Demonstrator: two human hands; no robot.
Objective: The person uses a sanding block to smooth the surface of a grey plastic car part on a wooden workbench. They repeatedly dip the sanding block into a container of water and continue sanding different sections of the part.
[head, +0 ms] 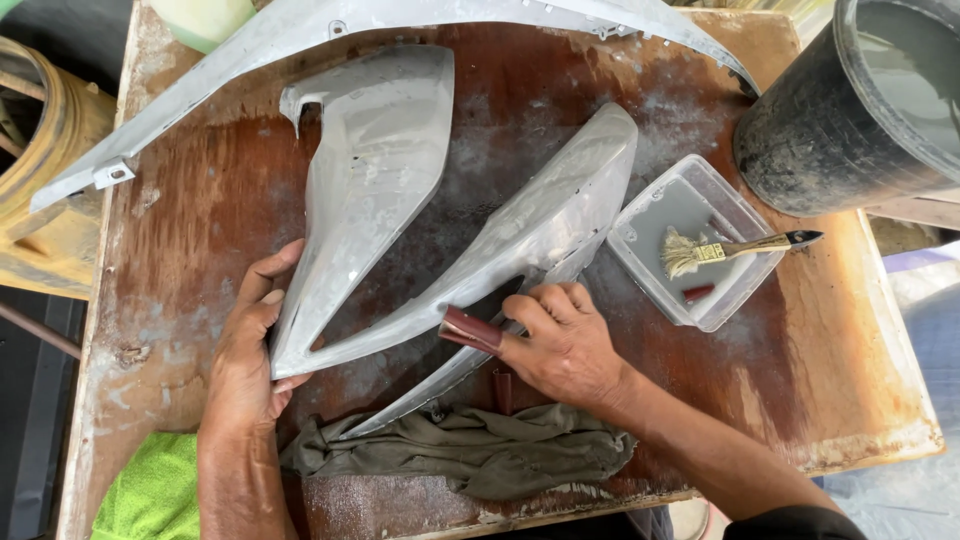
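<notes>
Sandpaper is pinched by right hand at centre frame; grey panel is steadied by left hand, fingers spread

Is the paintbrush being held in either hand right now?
No, the paintbrush rests across the clear plastic tub, apart from both hands.
</notes>
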